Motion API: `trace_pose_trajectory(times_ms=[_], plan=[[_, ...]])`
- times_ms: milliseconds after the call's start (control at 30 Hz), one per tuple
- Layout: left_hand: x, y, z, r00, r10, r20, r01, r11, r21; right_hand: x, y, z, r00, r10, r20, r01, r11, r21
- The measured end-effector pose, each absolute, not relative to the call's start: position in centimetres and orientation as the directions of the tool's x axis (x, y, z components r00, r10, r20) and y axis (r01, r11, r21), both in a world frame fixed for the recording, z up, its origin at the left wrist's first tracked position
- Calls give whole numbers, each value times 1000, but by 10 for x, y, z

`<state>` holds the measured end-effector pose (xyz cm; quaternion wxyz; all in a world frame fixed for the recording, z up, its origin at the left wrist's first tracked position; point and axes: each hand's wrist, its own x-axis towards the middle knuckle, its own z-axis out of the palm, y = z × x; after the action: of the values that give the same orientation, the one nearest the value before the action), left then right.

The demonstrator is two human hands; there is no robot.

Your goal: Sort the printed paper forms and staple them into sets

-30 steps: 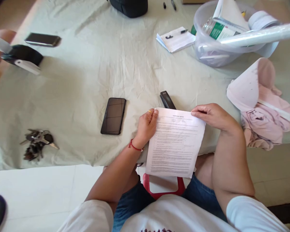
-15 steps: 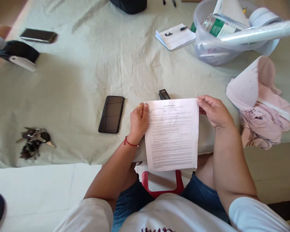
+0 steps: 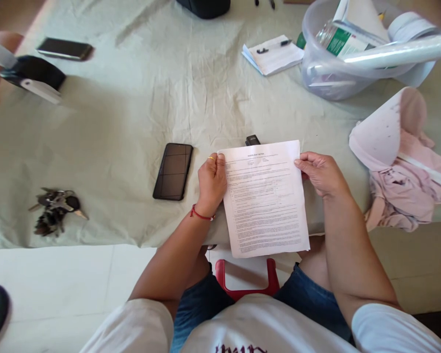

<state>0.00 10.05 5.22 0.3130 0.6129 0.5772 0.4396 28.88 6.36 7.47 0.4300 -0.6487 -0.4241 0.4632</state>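
A printed sheet of paper, with a short heading and dense lines of text, is held up over the table's front edge. Its left upper edge is pinched by my left hand, thumb on the front. On the other side my right hand grips the right edge just below the top corner, with the fingers behind. Whether there is more than one sheet I cannot tell. Behind the paper's top edge a small black object shows in part. A dark smartphone lies left of my left hand.
Keys lie at left, with another phone and a black-and-white object beyond. A notepad with a pen, a filled plastic tub and pink cloth are at right. A red stool is below.
The paper has tilted, its bottom swinging right and its top right corner rising. My right hand now grips slightly below that corner. The view has shifted a little.
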Motion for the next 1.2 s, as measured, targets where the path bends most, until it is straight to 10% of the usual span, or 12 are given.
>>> trace_pose_trajectory(times_ms=[667,933,1200], plan=[[0,102,53,-118,976,182,370,-127,920,283,58,81,103,929,-356,-118,-344,-932],[12,95,53,52,993,-110,-345,121,931,280,56,71,87,959,-268,-165,-252,-954],[10,88,54,361,884,-297,-345,423,838,281,54,77,105,958,-268,-166,-248,-954]])
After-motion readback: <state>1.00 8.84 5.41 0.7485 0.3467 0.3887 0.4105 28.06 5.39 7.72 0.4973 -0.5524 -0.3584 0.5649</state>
